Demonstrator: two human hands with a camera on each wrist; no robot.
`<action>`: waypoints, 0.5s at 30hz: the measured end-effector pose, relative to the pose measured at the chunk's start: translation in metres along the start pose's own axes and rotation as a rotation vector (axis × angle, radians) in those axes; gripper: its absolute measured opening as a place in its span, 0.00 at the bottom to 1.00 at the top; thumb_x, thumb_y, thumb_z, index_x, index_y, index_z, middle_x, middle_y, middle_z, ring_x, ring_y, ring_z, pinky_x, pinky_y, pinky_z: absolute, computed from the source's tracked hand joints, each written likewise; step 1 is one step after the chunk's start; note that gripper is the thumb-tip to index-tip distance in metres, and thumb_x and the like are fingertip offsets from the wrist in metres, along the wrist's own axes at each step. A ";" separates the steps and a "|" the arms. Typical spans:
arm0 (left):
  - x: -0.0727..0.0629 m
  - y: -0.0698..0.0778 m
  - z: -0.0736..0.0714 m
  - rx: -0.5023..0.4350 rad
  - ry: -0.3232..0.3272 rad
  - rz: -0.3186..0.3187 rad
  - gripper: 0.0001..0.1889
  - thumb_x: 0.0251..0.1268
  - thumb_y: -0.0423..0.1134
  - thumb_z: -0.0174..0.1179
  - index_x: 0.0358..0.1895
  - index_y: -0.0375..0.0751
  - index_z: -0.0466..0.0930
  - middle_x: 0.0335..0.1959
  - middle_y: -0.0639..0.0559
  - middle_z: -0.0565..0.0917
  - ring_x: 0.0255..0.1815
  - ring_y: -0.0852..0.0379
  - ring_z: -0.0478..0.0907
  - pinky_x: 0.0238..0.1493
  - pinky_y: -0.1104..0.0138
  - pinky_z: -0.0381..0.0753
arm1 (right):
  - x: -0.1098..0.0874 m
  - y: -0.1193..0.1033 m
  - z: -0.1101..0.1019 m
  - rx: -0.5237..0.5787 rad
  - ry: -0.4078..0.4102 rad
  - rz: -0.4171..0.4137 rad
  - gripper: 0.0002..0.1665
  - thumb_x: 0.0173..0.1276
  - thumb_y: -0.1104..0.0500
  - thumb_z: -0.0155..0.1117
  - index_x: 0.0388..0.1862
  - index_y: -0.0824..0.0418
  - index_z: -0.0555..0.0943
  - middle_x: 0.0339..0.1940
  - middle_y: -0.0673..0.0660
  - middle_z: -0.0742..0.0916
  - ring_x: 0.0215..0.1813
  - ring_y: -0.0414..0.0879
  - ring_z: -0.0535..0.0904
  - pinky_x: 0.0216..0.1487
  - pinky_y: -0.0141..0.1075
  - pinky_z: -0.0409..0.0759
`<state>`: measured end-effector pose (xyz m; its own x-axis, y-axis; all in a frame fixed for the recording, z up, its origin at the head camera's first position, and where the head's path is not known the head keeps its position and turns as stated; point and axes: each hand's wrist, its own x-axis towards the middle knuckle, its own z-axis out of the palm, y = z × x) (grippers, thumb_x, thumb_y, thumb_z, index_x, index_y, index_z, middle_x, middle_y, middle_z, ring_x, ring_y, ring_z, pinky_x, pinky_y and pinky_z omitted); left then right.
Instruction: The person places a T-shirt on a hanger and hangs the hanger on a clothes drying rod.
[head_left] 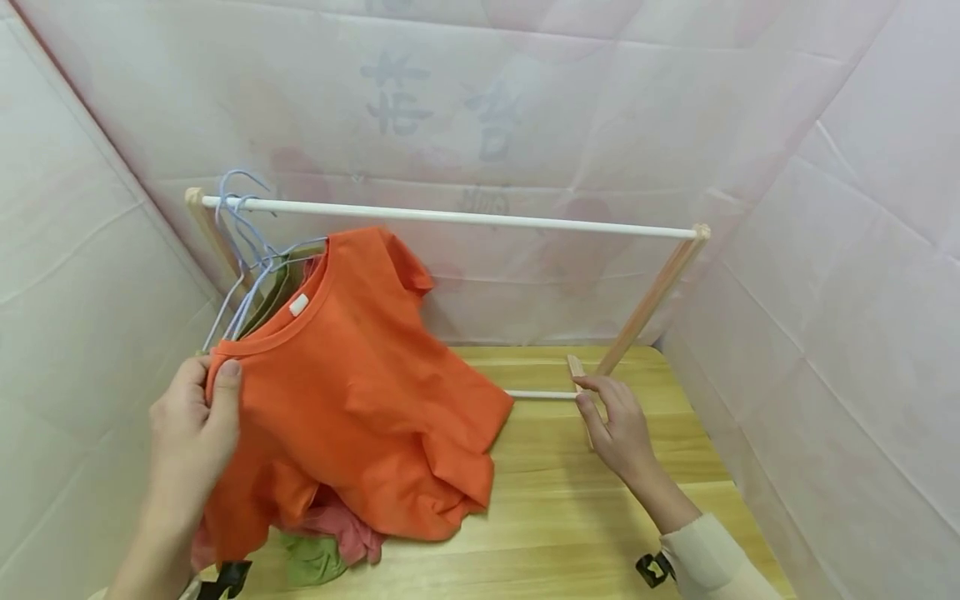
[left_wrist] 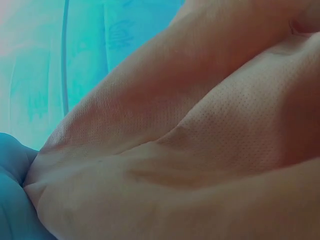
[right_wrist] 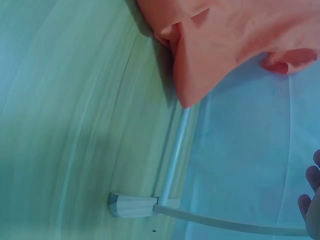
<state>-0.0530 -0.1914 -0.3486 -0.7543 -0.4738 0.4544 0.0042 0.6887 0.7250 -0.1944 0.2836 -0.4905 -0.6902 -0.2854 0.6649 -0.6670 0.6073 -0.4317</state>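
In the head view, an orange T-shirt (head_left: 352, 375) hangs at the left end of a clothes rack, on a thin bluish hanger (head_left: 243, 287). My left hand (head_left: 197, 408) pinches its near shoulder, thumb on the front of the fabric. The left wrist view is mostly filled by skin of the hand (left_wrist: 165, 150); the shirt cannot be made out there. My right hand (head_left: 617, 417) is by the rack's right foot with fingers loosely bent. The right wrist view shows its fingertips (right_wrist: 313, 176) at the right edge, apart from the foot (right_wrist: 132, 205), holding nothing.
The rack has a white top rail (head_left: 465, 218), wooden posts (head_left: 648, 304) and a low white bar (head_left: 543, 395). Several hangers and a dark green garment (head_left: 273, 300) crowd behind the shirt. Pink (head_left: 345, 527) and light green cloth (head_left: 311, 560) show below. Pale fabric walls (head_left: 840, 333) surround the wooden table (head_left: 540, 517).
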 end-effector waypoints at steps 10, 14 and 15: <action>0.000 -0.021 0.014 0.167 0.005 0.151 0.11 0.75 0.40 0.55 0.40 0.34 0.75 0.20 0.48 0.66 0.23 0.50 0.61 0.25 0.69 0.54 | -0.008 0.004 0.007 -0.009 -0.032 -0.003 0.16 0.73 0.56 0.60 0.55 0.59 0.83 0.51 0.54 0.86 0.55 0.53 0.79 0.57 0.49 0.73; -0.004 -0.024 0.019 0.184 0.046 0.216 0.13 0.71 0.38 0.59 0.49 0.30 0.77 0.30 0.39 0.77 0.26 0.44 0.70 0.28 0.65 0.68 | -0.012 0.005 0.013 -0.004 -0.065 0.010 0.17 0.71 0.56 0.62 0.57 0.58 0.82 0.53 0.53 0.86 0.57 0.53 0.78 0.57 0.50 0.73; -0.006 -0.023 0.020 0.184 0.065 0.239 0.15 0.70 0.37 0.61 0.52 0.29 0.77 0.35 0.36 0.79 0.30 0.41 0.73 0.31 0.60 0.73 | -0.013 0.005 0.014 -0.013 -0.077 0.003 0.18 0.71 0.56 0.63 0.58 0.58 0.82 0.54 0.53 0.86 0.57 0.53 0.79 0.57 0.51 0.74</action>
<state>-0.0618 -0.1932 -0.3788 -0.7026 -0.3166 0.6373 0.0529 0.8699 0.4905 -0.1925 0.2798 -0.5094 -0.7121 -0.3396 0.6145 -0.6616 0.6174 -0.4255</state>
